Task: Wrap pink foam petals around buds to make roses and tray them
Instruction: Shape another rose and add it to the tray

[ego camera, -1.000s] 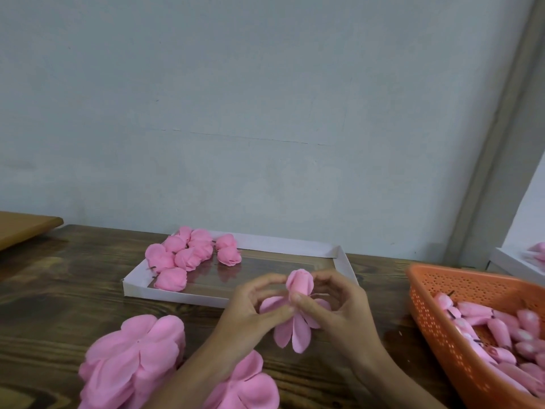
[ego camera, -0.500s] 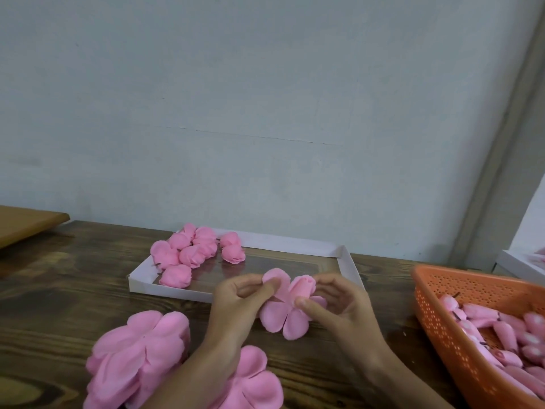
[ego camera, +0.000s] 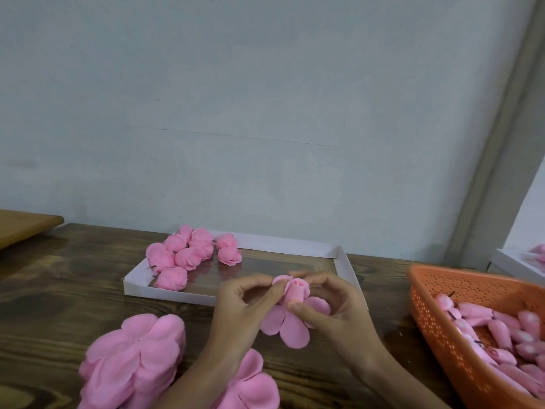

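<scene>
Both hands work one rose just in front of the white tray (ego camera: 165, 290). A pink bud (ego camera: 295, 289) stands in the middle of a flat pink foam petal piece (ego camera: 290, 324). My left hand (ego camera: 244, 308) pinches one petal up against the bud's left side. My right hand (ego camera: 333, 305) grips the bud and the petals from the right, thumb in front. Several finished pink roses (ego camera: 188, 255) lie in the tray's left end.
A stack of flat petal pieces (ego camera: 132, 358) lies at the front left, and another petal piece (ego camera: 250, 385) under my left forearm. An orange basket (ego camera: 433, 317) of buds stands at the right. A second white tray (ego camera: 513, 265) sits far right.
The petal piece has turned so the bud stands upright, and my left fingers have folded one petal up against it. Both hands stay in place.
</scene>
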### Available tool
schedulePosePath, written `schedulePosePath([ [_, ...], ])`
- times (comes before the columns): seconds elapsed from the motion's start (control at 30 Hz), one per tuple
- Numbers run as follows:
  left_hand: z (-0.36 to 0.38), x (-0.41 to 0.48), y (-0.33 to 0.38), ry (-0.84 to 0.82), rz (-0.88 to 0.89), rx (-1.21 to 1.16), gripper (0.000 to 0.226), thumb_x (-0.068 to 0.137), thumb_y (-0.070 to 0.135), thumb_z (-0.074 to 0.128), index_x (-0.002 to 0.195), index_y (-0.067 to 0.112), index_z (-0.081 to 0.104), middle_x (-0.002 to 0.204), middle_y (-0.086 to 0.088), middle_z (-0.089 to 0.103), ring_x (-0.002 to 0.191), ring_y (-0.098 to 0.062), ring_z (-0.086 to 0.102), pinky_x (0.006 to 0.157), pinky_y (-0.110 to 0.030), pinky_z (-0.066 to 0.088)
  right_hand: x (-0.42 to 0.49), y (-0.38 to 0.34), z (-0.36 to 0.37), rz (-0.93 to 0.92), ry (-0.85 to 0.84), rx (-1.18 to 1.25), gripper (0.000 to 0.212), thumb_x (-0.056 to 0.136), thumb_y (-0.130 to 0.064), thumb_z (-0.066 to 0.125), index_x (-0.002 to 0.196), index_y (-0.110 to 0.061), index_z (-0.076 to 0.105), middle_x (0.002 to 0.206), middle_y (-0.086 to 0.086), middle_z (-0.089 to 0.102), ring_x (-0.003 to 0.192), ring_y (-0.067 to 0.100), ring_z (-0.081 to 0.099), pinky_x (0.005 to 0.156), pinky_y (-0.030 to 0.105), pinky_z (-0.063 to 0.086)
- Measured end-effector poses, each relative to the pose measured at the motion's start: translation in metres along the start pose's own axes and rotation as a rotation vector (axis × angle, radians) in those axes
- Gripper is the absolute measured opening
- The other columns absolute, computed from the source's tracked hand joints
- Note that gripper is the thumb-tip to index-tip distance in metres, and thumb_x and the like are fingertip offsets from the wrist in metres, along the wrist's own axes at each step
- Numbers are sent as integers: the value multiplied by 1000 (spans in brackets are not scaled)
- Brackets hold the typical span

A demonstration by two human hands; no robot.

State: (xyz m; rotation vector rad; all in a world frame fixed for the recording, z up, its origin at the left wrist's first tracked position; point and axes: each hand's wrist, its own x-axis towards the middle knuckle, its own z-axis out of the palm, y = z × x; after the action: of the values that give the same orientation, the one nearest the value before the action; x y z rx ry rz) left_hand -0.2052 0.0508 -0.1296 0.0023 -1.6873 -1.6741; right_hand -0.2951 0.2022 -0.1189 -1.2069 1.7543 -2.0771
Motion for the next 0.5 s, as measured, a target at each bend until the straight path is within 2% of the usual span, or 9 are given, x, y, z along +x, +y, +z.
schedulePosePath([
  [0.07, 0, 1, 2, -22, 15, -6, 16, 86, 28, 77, 96, 18, 86, 94, -6, 81, 90, -20, 77, 76, -22, 57, 0, 0, 0, -20, 21, -26, 24, 78, -10, 86, 96, -4, 73, 103, 8, 80, 94, 22, 77, 78, 29, 61],
  [0.2, 0, 2, 4, -63, -2, -11, 17, 82, 24, 80, 98, 20, 86, 98, -7, 81, 92, -18, 77, 77, -20, 57, 1, 3, -1, -27, 53, -17, 33, 70, -15, 89, 96, -3, 73, 101, 11, 81, 97, 26, 78, 83, 32, 62],
  [0.33, -1, 2, 6, -94, -38, -34, 14, 84, 21, 81, 97, 17, 85, 99, -10, 80, 94, -22, 76, 79, -25, 58, 3, 1, -5, 6, 50, -21, 53, 67, -15, 91, 117, -12, 72, 104, 8, 81, 99, 24, 78, 84, 30, 63],
  [0.4, -2, 2, 7, -116, -50, -32, 12, 88, 20, 81, 98, 14, 85, 98, -12, 78, 95, -25, 74, 81, -28, 58, 4, -1, -6, 29, 14, -19, 49, 70, -14, 90, 117, -14, 74, 106, 7, 81, 100, 24, 78, 84, 30, 63],
  [0.5, -3, 2, 5, -145, -82, -33, 17, 87, 21, 75, 100, 14, 84, 99, -11, 78, 96, -22, 75, 81, -24, 57, 4, 0, -7, 24, -33, -42, 29, 80, -9, 85, 108, -11, 80, 104, 9, 81, 99, 26, 78, 85, 33, 63],
])
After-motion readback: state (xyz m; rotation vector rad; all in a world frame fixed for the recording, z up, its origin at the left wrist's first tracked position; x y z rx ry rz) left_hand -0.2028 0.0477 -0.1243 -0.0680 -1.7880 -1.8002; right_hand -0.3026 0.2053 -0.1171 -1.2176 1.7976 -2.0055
